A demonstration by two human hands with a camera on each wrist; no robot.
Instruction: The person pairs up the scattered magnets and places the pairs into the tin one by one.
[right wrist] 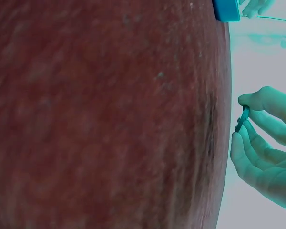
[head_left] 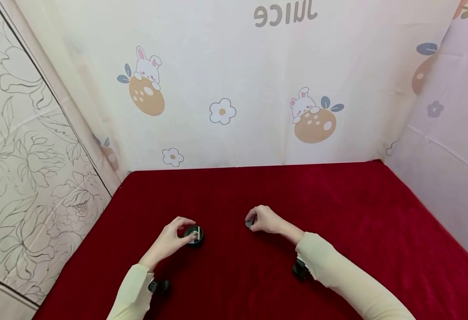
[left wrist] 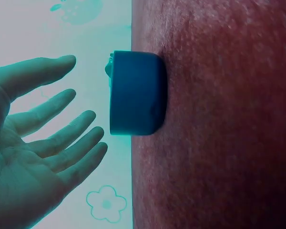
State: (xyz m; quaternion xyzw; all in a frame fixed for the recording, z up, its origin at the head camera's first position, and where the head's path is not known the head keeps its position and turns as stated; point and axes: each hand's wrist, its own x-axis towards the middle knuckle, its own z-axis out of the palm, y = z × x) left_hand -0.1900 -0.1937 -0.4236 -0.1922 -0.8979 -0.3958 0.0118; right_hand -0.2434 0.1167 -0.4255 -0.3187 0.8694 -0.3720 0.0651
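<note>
A small dark round bowl [head_left: 195, 245] stands upright on the red cloth, left of the middle. Something pale and thin shows inside it; its kind is unclear. My left hand [head_left: 170, 238] is over the bowl's left side in the head view. The left wrist view shows this hand with spread fingers, apart from the bowl [left wrist: 138, 93] and holding nothing. To the right, my right hand [head_left: 269, 220] pinches a small dark flat disc [head_left: 249, 223] between thumb and fingertips. Seen edge-on in the right wrist view, the disc [right wrist: 242, 119] is held above the cloth.
Red cloth [head_left: 234, 191] covers the table. Behind it hangs a pale curtain [head_left: 258, 80] printed with rabbits and flowers, and another panel [head_left: 30, 146] with flower line drawings borders the left side. Black wrist devices [head_left: 299, 270] sit under both sleeves.
</note>
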